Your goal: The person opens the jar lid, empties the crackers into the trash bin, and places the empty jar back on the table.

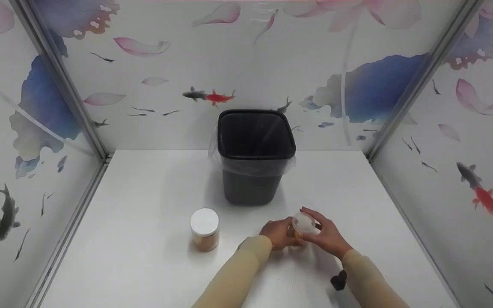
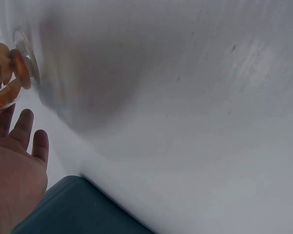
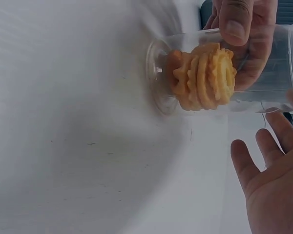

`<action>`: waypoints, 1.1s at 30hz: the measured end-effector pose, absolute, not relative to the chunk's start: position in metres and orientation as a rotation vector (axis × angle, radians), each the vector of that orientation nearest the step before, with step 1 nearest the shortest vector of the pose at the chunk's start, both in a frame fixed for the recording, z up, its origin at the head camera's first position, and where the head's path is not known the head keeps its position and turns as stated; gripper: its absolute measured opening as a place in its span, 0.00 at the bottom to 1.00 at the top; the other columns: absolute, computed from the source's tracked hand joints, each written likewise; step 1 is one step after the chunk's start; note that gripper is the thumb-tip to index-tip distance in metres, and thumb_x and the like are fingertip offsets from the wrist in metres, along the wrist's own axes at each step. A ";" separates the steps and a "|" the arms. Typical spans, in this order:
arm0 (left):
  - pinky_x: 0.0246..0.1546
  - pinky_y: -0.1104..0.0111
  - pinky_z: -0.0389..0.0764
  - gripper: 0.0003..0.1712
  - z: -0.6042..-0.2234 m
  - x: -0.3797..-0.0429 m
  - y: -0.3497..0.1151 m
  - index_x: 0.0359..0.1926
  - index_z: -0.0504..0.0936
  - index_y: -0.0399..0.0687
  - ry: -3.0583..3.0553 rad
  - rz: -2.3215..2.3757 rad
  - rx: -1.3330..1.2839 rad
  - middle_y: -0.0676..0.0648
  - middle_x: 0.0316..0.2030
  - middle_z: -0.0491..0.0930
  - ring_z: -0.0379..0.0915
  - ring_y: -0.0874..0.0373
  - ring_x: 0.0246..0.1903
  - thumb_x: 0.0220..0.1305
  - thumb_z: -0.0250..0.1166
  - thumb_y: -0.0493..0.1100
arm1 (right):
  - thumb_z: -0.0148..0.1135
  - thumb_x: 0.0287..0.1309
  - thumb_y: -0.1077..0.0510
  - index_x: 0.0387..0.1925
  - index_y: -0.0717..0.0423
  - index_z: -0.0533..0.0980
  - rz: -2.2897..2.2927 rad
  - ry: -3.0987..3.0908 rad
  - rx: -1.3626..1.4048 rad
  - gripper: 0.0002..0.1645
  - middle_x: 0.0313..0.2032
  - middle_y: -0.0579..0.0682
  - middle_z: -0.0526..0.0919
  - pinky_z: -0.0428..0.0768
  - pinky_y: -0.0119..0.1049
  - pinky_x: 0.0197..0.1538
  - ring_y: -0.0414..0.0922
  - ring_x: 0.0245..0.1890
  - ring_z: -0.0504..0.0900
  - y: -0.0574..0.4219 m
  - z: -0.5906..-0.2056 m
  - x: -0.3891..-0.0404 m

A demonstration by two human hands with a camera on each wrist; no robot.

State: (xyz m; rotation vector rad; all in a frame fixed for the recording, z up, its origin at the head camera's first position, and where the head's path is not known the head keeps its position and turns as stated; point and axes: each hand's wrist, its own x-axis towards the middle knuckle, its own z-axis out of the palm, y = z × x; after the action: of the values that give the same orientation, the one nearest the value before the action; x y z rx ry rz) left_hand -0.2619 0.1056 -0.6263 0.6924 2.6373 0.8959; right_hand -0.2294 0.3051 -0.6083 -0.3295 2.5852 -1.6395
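Observation:
My left hand [image 1: 278, 234] grips the side of a clear cylindrical jar [image 3: 263, 95], its thumb against the near wall. Ridged golden cookies [image 3: 205, 78] lie stacked at the bottom of that jar. My right hand [image 1: 325, 235] spans the translucent round top of the jar [image 1: 304, 222] between thumb and finger, while its other fingers spread loosely beside the wall. The jar stands upright at the table surface, seen sideways in both wrist views. To the left stands a second jar [image 1: 205, 241] with a white lid [image 1: 205, 222] and brownish contents.
Behind the hands stands a dark bin [image 1: 253, 188] with a clear plastic liner [image 1: 246, 167] folded over its rim. A white table [image 1: 144, 188] lies beneath, enclosed by printed panels [image 1: 263, 55]. A small black object [image 1: 339, 280] sits at the right wrist.

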 end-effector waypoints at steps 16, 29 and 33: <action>0.61 0.63 0.71 0.41 -0.629 -0.263 0.107 0.68 0.72 0.64 2.632 0.913 0.690 0.63 0.57 0.78 0.72 0.63 0.57 0.54 0.71 0.67 | 0.76 0.51 0.59 0.70 0.52 0.68 -1.620 2.466 -0.443 0.44 0.68 0.57 0.69 0.57 0.70 0.65 0.59 0.69 0.63 0.311 -0.599 -0.237; 0.63 0.59 0.68 0.43 -0.628 -0.263 0.105 0.69 0.70 0.66 2.644 0.888 0.699 0.62 0.60 0.76 0.71 0.61 0.60 0.54 0.71 0.68 | 0.80 0.48 0.49 0.71 0.48 0.68 -1.621 2.618 -0.333 0.49 0.70 0.48 0.68 0.61 0.63 0.66 0.51 0.70 0.63 0.303 -0.609 -0.227; 0.64 0.59 0.66 0.43 -0.628 -0.263 0.106 0.70 0.70 0.66 2.626 0.886 0.678 0.62 0.61 0.75 0.70 0.60 0.61 0.54 0.71 0.67 | 0.80 0.47 0.50 0.69 0.49 0.70 -1.618 2.608 -0.334 0.47 0.69 0.47 0.69 0.61 0.64 0.66 0.50 0.70 0.63 0.306 -0.609 -0.230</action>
State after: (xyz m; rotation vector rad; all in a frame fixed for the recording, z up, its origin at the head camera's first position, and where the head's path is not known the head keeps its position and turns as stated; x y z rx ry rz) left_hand -0.2630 0.1057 -0.6283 0.6784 2.6262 0.8856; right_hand -0.2300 0.3056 -0.6086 -0.3339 2.6078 -1.6180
